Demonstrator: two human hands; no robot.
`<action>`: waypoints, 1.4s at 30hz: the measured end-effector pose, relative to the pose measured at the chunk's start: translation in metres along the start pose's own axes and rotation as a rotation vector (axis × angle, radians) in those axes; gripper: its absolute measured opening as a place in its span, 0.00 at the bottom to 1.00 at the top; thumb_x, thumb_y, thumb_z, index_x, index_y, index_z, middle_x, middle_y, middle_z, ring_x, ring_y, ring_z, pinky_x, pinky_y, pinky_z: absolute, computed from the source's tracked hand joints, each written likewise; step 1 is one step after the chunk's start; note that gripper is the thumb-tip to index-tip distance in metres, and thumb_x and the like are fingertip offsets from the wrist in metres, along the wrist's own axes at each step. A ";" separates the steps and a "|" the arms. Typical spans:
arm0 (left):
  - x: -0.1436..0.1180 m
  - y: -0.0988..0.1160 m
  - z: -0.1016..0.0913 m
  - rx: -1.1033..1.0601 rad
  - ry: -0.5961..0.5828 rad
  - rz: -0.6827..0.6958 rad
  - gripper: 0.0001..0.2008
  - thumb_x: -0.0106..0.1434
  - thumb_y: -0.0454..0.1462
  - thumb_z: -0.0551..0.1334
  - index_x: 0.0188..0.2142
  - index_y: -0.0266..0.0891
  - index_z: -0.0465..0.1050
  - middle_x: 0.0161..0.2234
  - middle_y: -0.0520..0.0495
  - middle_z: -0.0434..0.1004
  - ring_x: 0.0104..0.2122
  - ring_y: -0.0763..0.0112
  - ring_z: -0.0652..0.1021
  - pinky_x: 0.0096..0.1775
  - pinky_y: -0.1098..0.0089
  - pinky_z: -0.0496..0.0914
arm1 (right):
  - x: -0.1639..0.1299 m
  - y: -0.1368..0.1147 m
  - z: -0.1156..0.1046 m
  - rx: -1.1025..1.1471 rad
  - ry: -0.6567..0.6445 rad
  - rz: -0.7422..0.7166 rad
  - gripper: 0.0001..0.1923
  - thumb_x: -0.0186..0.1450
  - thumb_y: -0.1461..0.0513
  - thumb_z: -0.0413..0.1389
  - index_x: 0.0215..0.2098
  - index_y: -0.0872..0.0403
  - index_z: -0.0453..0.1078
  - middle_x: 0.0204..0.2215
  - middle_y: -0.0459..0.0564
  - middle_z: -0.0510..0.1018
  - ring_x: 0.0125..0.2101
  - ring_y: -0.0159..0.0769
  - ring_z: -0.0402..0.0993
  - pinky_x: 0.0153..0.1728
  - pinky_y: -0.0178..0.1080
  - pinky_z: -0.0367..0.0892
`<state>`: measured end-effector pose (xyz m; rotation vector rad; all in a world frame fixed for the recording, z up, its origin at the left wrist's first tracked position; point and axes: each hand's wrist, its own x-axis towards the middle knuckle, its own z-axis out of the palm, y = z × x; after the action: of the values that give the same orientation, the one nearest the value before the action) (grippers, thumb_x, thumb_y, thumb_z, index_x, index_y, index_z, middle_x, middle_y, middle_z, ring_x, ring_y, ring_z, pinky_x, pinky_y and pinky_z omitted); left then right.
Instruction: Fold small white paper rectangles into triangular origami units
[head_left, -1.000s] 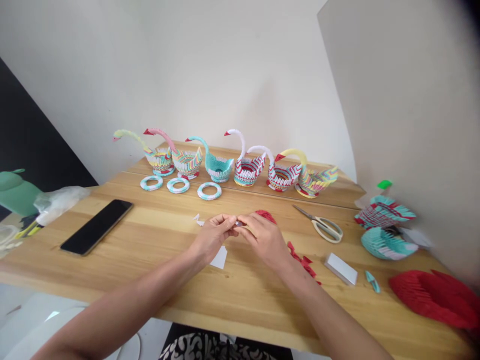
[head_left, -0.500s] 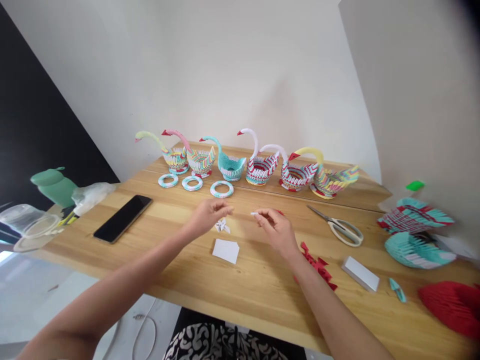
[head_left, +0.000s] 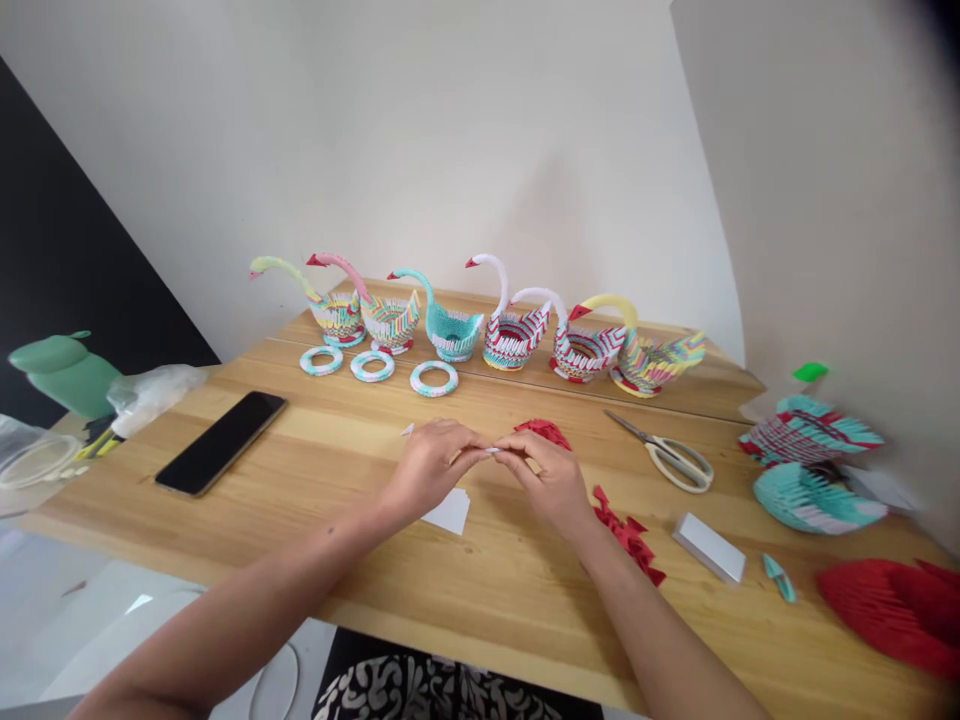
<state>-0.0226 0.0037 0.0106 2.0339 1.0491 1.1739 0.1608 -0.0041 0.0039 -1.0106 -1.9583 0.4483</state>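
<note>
Between the fingertips of both my hands is a small white piece of paper [head_left: 493,450], mostly covered by the fingers. My left hand [head_left: 439,465] pinches its left end, and my right hand [head_left: 546,476] pinches the other. Under the left wrist lies a stack of white paper slips [head_left: 451,512]. A white folded tip [head_left: 408,430] peeks out behind the left hand. Red folded paper pieces [head_left: 630,540] lie beside my right forearm, and a red paper heap [head_left: 546,431] sits just behind the right hand.
Several paper swans [head_left: 454,335] line the back of the table, with paper rings [head_left: 433,379] before them. A phone [head_left: 221,443] lies left. Scissors [head_left: 679,463], a white block [head_left: 709,548], a turquoise paper body [head_left: 817,497] and a red one [head_left: 885,605] are on the right.
My left hand has moved right and now meets my right hand at the white piece of paper. It now covers the small white folded pieces. The view has shifted slightly.
</note>
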 end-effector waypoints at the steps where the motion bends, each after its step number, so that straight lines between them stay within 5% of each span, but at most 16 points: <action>1: 0.001 -0.002 -0.001 0.026 -0.012 0.022 0.08 0.60 0.41 0.62 0.31 0.42 0.79 0.26 0.44 0.77 0.31 0.63 0.74 0.39 0.67 0.62 | 0.000 0.001 0.001 0.001 -0.005 -0.005 0.06 0.65 0.63 0.53 0.35 0.52 0.73 0.31 0.48 0.79 0.32 0.34 0.74 0.36 0.35 0.67; 10: 0.011 -0.032 -0.033 0.653 -0.443 0.252 0.08 0.61 0.38 0.61 0.38 0.37 0.75 0.36 0.44 0.77 0.38 0.62 0.73 0.40 0.65 0.63 | -0.003 0.012 0.005 0.054 0.012 0.093 0.06 0.64 0.60 0.55 0.36 0.52 0.73 0.32 0.49 0.79 0.32 0.35 0.75 0.35 0.36 0.69; 17: 0.005 -0.052 -0.021 0.906 -0.498 0.201 0.05 0.58 0.32 0.60 0.30 0.36 0.74 0.31 0.43 0.71 0.34 0.63 0.70 0.34 0.66 0.62 | -0.003 0.009 0.008 0.028 -0.014 -0.009 0.08 0.66 0.62 0.53 0.39 0.51 0.74 0.35 0.49 0.80 0.36 0.37 0.75 0.40 0.39 0.68; 23: 0.013 -0.051 -0.016 0.564 -0.364 0.157 0.10 0.63 0.36 0.57 0.30 0.35 0.75 0.30 0.44 0.74 0.34 0.65 0.71 0.37 0.66 0.63 | -0.004 0.011 0.011 0.016 -0.023 -0.016 0.08 0.66 0.63 0.53 0.39 0.51 0.74 0.34 0.49 0.79 0.35 0.36 0.75 0.38 0.37 0.68; 29: 0.009 -0.025 -0.020 -0.148 -0.272 -0.231 0.14 0.64 0.42 0.56 0.32 0.35 0.74 0.27 0.50 0.73 0.28 0.73 0.71 0.32 0.74 0.64 | -0.005 0.008 0.009 0.032 0.053 0.006 0.07 0.66 0.63 0.53 0.39 0.51 0.73 0.32 0.48 0.78 0.32 0.35 0.74 0.35 0.37 0.67; 33: 0.004 -0.022 -0.023 -0.282 -0.283 -0.321 0.15 0.62 0.44 0.56 0.29 0.35 0.73 0.26 0.50 0.72 0.29 0.74 0.71 0.34 0.74 0.64 | -0.006 -0.001 0.007 0.072 0.064 -0.021 0.06 0.65 0.64 0.54 0.39 0.51 0.73 0.34 0.48 0.78 0.35 0.35 0.74 0.38 0.38 0.68; 42: -0.001 -0.024 -0.022 -0.337 -0.374 -0.291 0.15 0.63 0.43 0.55 0.30 0.34 0.73 0.26 0.50 0.73 0.29 0.74 0.71 0.34 0.74 0.64 | -0.006 -0.003 0.013 0.077 -0.009 -0.067 0.08 0.65 0.65 0.53 0.39 0.50 0.73 0.38 0.50 0.79 0.40 0.37 0.75 0.43 0.41 0.69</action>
<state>-0.0505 0.0174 0.0015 1.6824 0.8576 0.7268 0.1511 -0.0097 -0.0048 -0.8926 -1.9614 0.4880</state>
